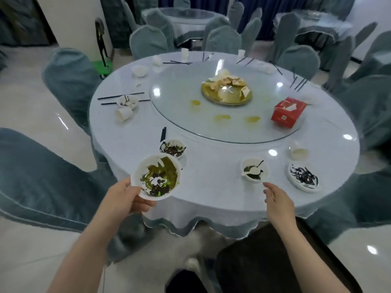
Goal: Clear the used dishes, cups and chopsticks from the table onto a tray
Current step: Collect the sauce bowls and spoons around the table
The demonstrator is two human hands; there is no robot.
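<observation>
The left hand (129, 199) pinches the rim of a sauce-smeared white plate (157, 176) lifted off the table (211, 187) edge, right hand (277, 199) loosely open near a small bowl (255, 170); looks like light, stiff, slick ceramic, so grabbing clean rim seems safest.

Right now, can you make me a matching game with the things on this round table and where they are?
Things:
1. white plate smeared green and black
2. red cardboard box
3. gold round platter
4. white paper cup on its side

Places:
A. middle of the glass turntable
B. in the left hand
C. right edge of the turntable
D. left side of the table, beside a bowl

Pairs: 1-B, 2-C, 3-A, 4-D
</observation>
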